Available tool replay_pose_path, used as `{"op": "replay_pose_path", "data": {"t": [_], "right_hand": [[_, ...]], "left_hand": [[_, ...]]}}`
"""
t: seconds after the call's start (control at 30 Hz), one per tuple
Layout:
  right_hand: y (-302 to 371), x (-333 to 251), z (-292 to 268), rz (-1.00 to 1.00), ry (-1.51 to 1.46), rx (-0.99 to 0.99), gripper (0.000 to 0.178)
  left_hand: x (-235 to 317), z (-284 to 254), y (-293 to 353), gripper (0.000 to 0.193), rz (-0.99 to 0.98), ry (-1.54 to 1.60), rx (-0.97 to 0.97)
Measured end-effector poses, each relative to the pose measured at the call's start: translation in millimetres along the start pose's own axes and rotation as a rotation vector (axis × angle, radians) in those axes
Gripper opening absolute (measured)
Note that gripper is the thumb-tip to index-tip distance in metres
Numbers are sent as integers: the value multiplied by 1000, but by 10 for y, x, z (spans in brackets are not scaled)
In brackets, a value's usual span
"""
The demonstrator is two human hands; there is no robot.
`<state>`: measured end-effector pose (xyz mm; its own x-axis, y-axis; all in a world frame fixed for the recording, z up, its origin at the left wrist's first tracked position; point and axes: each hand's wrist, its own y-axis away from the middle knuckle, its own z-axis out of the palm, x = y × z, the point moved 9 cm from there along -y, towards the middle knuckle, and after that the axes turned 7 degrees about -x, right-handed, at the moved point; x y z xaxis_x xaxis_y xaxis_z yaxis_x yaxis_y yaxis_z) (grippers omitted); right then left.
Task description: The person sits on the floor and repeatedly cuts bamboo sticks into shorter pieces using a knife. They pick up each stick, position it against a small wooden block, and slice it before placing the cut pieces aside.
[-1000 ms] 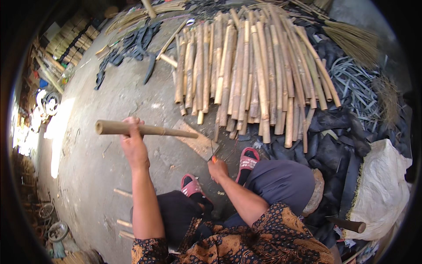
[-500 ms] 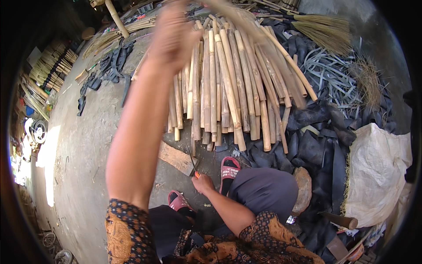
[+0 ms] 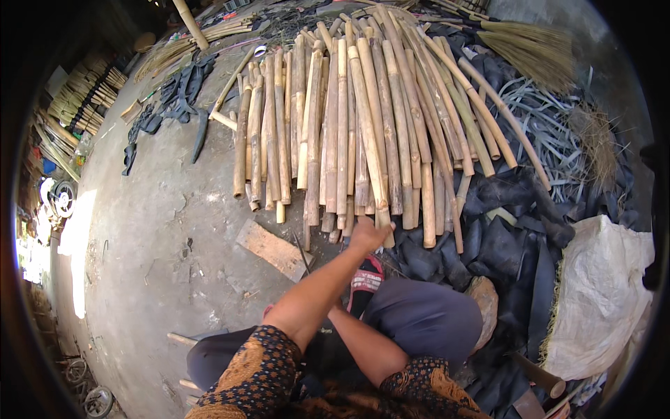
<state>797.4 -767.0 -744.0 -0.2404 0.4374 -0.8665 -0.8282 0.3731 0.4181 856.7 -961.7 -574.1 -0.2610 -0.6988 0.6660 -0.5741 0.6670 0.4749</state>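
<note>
My left hand (image 3: 368, 236) is closed round the near end of a bamboo pole (image 3: 370, 140) that lies on top of a big pile of cut poles (image 3: 265, 133). My left forearm crosses in front of my right hand (image 3: 336, 312), so its fingers and the knife's handle are hidden. The thin dark blade of a knife (image 3: 302, 251) sticks out past that forearm, pointing away from me. Beside and partly under the blade, a flat wooden board (image 3: 274, 248) rests on the floor.
Black rubber scraps (image 3: 502, 244) spread right of the pile, with pale strips (image 3: 537, 126) behind. A white sack (image 3: 593, 293) and a stone (image 3: 483, 307) are at my right. Grass brooms (image 3: 530, 52) lie far right. More rubber strips (image 3: 178, 98) lie on the concrete floor (image 3: 160, 209).
My left hand has come down from above the pile, where it swung a blurred pole, to a pole's near end. A pole now lies on the pile's right side. My right hand became covered.
</note>
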Motion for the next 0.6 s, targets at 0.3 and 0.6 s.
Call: {"op": "replay_pose_path", "data": {"t": [0.3, 0.6], "right_hand": [[53, -414, -84, 173, 691, -105, 54], [327, -774, -74, 468, 575, -32, 46]], "left_hand": [[87, 102, 369, 68, 83, 960, -872], [153, -1125, 388, 36, 82, 867, 12]]}}
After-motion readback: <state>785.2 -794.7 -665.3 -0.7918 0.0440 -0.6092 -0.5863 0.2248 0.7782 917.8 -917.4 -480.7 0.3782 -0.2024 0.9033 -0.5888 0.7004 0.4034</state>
